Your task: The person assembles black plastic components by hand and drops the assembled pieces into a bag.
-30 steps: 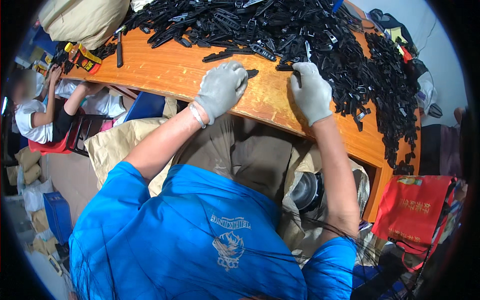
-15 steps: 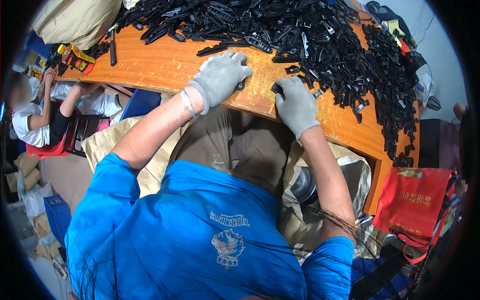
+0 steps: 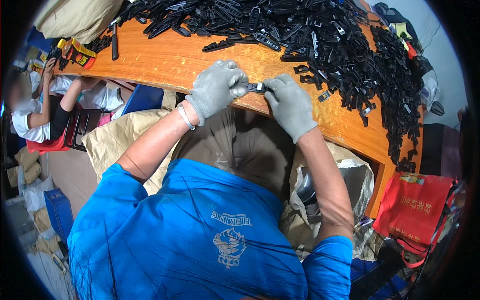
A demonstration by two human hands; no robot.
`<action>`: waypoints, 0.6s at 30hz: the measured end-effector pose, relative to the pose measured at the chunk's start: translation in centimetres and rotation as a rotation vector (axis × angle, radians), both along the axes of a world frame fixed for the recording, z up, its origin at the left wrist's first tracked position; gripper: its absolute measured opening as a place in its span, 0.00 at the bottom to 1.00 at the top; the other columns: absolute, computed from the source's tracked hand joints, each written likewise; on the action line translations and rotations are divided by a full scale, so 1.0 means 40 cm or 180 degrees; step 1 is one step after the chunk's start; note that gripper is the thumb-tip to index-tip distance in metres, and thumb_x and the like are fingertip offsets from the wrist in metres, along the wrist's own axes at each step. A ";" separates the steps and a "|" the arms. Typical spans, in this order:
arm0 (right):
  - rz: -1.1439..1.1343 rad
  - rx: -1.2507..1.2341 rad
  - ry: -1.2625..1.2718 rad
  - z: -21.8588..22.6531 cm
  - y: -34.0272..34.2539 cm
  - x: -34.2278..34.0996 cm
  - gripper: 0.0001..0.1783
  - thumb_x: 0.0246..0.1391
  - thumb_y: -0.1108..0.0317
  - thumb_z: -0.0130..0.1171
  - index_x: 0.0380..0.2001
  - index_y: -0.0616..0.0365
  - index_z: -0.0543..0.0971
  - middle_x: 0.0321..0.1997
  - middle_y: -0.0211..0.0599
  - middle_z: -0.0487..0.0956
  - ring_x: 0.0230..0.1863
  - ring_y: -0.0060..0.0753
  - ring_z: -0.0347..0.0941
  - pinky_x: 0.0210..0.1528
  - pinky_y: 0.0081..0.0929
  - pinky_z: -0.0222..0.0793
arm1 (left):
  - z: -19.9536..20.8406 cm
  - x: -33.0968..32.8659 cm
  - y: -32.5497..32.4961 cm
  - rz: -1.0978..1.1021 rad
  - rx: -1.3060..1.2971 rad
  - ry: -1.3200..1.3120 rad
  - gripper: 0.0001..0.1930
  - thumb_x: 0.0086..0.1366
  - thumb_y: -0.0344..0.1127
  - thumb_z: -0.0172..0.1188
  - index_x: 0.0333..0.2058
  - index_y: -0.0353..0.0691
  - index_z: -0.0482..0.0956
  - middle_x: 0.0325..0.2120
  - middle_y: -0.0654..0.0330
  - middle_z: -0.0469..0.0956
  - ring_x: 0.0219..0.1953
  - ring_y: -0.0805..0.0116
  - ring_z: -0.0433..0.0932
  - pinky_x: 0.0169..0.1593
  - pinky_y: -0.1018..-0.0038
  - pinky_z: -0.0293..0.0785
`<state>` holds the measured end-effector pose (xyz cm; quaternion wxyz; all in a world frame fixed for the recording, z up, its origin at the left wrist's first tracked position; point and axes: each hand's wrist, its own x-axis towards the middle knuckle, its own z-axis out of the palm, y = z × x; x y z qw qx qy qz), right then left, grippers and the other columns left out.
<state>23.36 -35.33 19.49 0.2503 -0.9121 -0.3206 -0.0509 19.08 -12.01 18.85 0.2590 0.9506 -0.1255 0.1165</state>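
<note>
The small black part could prob have slipped, b/c the fingers had only its ends & the gloves likely made it hard to feel; if one hand had pushed harder than the other, it might have tipped or popped out; the front edge of the table was near the fingers, so a dropped bit could have gone down onto the brown trousers; a wide swing of the R hand might also have bumped the loose clip near its fingers, or the big black pile past them.

The part was btwn the two hands; its left end went into the L hand, its right end into the R one; the middle, w/ a shiny bit, showed in the gap; L fingers were curled & pinching it; R fingers were bent & closed on it too; can't tell how tight, or if it touched the wood.
</note>
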 end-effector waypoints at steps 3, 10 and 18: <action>0.0173 0.0013 -0.0211 -0.014 -0.007 0.015 0.10 0.62 0.64 0.67 0.46 0.46 0.85 0.43 0.39 0.81 0.42 0.49 0.84 0.43 0.45 0.82 | -0.014 0.004 0.004 -0.0001 -0.0127 -0.0024 0.08 0.61 0.38 0.75 0.34 0.48 0.84 0.38 0.60 0.80 0.44 0.51 0.79 0.46 0.56 0.78; 0.0584 -0.0838 -0.0657 0.008 0.063 0.074 0.04 0.63 0.68 0.62 0.38 0.52 0.84 0.42 0.40 0.82 0.38 0.49 0.85 0.39 0.47 0.82 | -0.030 0.020 -0.019 0.0000 -0.0254 -0.0182 0.09 0.62 0.38 0.74 0.38 0.43 0.86 0.35 0.55 0.80 0.43 0.49 0.79 0.48 0.55 0.76; 0.0260 -0.0239 -0.0502 0.005 -0.072 0.044 0.09 0.63 0.61 0.67 0.46 0.43 0.86 0.52 0.36 0.82 0.43 0.49 0.85 0.45 0.44 0.82 | 0.074 -0.147 0.221 0.0200 0.0101 0.0674 0.10 0.60 0.30 0.71 0.40 0.38 0.85 0.35 0.52 0.82 0.41 0.52 0.81 0.52 0.60 0.77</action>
